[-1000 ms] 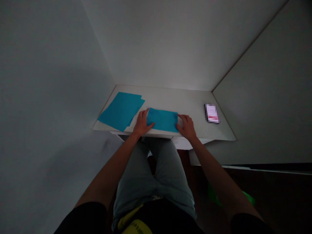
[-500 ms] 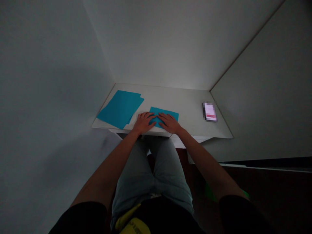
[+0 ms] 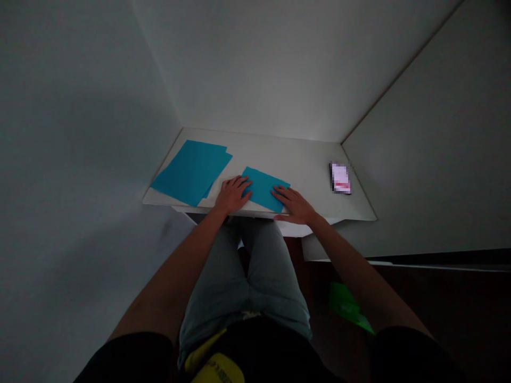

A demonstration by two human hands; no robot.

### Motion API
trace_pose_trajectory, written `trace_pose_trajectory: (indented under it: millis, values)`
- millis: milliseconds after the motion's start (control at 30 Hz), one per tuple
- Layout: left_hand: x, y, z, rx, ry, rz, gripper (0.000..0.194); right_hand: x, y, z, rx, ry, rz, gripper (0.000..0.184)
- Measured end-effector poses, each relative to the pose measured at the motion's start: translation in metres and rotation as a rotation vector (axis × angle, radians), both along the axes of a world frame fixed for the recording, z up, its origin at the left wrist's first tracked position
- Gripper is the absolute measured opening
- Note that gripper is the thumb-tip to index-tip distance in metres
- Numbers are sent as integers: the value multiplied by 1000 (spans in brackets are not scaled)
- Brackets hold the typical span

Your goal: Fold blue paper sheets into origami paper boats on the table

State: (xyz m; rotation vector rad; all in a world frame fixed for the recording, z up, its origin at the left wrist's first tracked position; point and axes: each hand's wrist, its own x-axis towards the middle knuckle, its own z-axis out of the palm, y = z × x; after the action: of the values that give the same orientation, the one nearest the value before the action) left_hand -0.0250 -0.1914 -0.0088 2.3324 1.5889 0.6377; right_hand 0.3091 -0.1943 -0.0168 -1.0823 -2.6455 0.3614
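A smaller blue piece of paper (image 3: 263,188) lies flat near the front edge of the white tabletop, slightly askew. On its left end rest the fingers of my left hand (image 3: 233,194), which is open and palm down. My right hand (image 3: 294,205) lies open at the paper's right end, fingers spread, its thumb by the table's front edge. Larger blue sheets of paper (image 3: 190,171) overlap one another to the left, just beyond my left hand. Whether the smaller piece is folded I cannot tell.
The white table (image 3: 279,146) stands against a wall, with another wall at its left. A phone (image 3: 340,178), blurred out, lies at the table's right end. Below on the dark floor sits something green (image 3: 345,302). A white panel (image 3: 423,175) rises on the right.
My hands have moved apart along the smaller blue paper, the right one shifting right to its end. More of the paper shows, and it has turned a little. The view has shifted slightly.
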Motion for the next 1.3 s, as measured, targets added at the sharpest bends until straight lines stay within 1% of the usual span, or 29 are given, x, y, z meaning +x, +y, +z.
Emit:
trace_pose_trajectory:
  millis: [33, 67, 100, 133, 267, 300, 333, 400, 500, 600, 700, 800, 867, 933, 1033, 1067, 1133, 1200, 1233, 1300]
  values:
    - [1, 0, 0, 3, 3, 3, 48, 0, -5, 1, -2, -4, 22, 109]
    - [1, 0, 1, 7, 8, 5, 49, 0, -8, 2, 0, -6, 31, 114]
    - [1, 0, 1, 11, 13, 7, 51, 0, -10, 2, 5, -3, 26, 112]
    - [1, 0, 2, 13, 15, 7, 52, 0, -11, 3, 9, 4, 9, 103]
    - [0, -2, 5, 17, 2, -1, 52, -8, -5, 0, 7, 81, -118, 53]
    - [0, -2, 5, 20, 0, 0, 52, -12, -2, -1, -2, 108, -158, 46]
    - [0, -3, 5, 22, 0, 0, 52, -16, 1, -2, -11, 130, -207, 44]
    - [-1, -3, 5, 22, 5, -4, 55, -25, 7, -5, -18, 148, -336, 46]
    - [-2, -4, 5, 22, 14, -35, 63, -38, 14, -10, 21, 129, -531, 55]
    - [-4, -5, 5, 16, 27, -86, 75, -42, 17, -15, 65, 161, -627, 61]
    - [-5, -6, 6, 2, 38, -127, 78, -38, 21, -16, 68, 186, -619, 52]
    - [-6, -7, 5, 1, 39, -141, 76, -31, 26, -14, 43, 169, -537, 43]
    - [-6, -6, 3, 3, 28, -138, 74, -27, 29, -11, 33, 153, -477, 41]
    - [-6, -4, 2, 0, 0, -119, 67, -26, 30, -8, 36, 136, -445, 41]
    - [-7, -1, 1, 9, -84, -36, 52, -28, 29, -5, 47, 115, -430, 40]
    - [-7, 0, 1, 20, -120, 8, 50, -29, 27, -4, 50, 109, -424, 40]
    - [-5, 2, 2, 46, -181, 106, 57, -31, 25, -3, 58, 96, -414, 41]
    - [1, 2, 3, 60, -207, 180, 66, -33, 23, -2, 72, 89, -409, 47]
    - [6, 1, 4, 63, -203, 200, 66, -33, 22, -2, 80, 84, -411, 50]
    - [19, -1, 6, 66, -169, 214, 57, -35, 20, -1, 99, 65, -433, 54]
